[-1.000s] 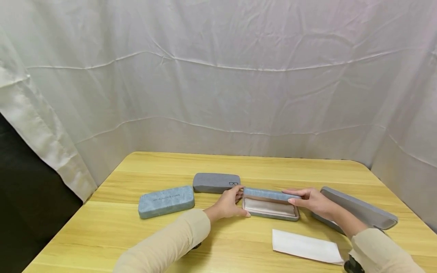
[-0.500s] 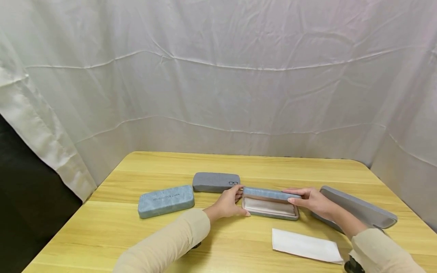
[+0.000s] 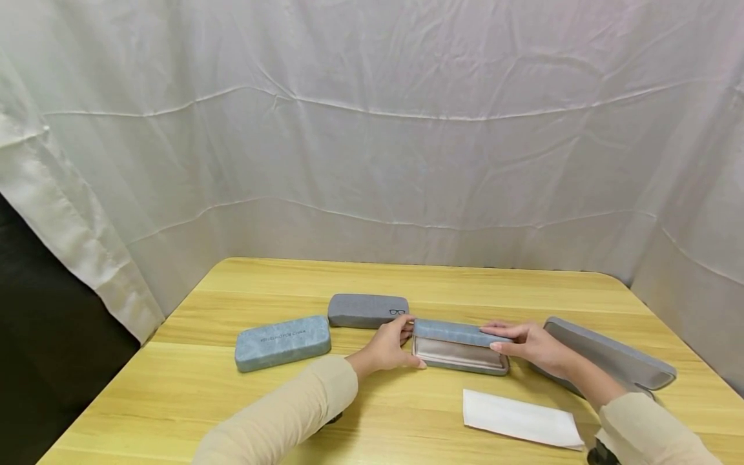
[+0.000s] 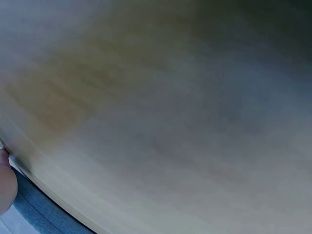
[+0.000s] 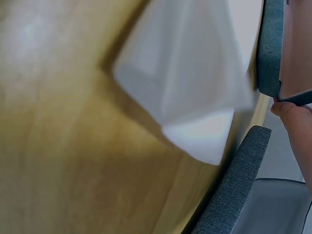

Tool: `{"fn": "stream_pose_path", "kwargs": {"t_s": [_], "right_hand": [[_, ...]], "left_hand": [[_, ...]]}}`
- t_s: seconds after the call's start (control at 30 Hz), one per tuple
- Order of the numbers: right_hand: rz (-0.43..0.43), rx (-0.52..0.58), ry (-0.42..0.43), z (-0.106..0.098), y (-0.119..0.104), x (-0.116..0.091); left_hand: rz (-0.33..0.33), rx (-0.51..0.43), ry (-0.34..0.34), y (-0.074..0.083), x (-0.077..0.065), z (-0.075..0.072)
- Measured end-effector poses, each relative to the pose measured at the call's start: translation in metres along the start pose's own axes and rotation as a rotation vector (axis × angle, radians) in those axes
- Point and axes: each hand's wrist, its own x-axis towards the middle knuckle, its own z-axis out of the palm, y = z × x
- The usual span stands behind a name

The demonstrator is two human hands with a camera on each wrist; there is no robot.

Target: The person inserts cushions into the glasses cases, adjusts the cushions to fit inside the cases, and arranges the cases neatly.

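In the head view a blue glasses case (image 3: 444, 331) lies partly open on the table, its pale pinkish lining showing. My left hand (image 3: 388, 349) grips its left end, thumb at the front and fingers behind. At the other end my right hand (image 3: 537, 350) holds the lid's corner between thumb and fingers. A thumb or finger (image 5: 295, 122) touches the case's edge in the right wrist view. The left wrist view is mostly blurred table, with a fingertip (image 4: 6, 187) at its left edge beside a blue strip. Nothing shows inside the visible part of the case.
A white folded cloth or paper (image 3: 520, 418) lies in front. An open grey glasses case (image 3: 619, 358) stands at the right, partly behind my right arm. To the left are a closed blue case (image 3: 283, 343) and a closed grey case (image 3: 366, 310). Curtains surround the wooden table (image 3: 279, 278).
The blue case's lid has come down a little under my right hand, so less of the lining shows. My left hand and the other things stay put.
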Motion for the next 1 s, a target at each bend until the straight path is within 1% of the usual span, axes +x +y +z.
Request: {"fn": "stream_pose_path", "kwargs": {"t_s": [0.17, 0.4, 0.63, 1.0], "right_hand": [[0.000, 0.010, -0.012, 0.0004, -0.0006, -0.0005], [-0.005, -0.003, -0.016, -0.0001, 0.0000, -0.0002], [-0.037, 0.013, -0.029, 0.0000, 0.0000, -0.0005], [-0.045, -0.015, -0.027, -0.0002, -0.0023, -0.0017]], "left_hand": [[0.002, 0.007, -0.002, -0.0002, -0.0001, -0.0001], [0.008, 0.002, -0.003, 0.0013, -0.0009, -0.0002], [0.008, 0.001, -0.002, 0.0007, -0.0003, -0.0006], [0.003, 0.002, 0.003, -0.0005, 0.0001, -0.0002]]}}
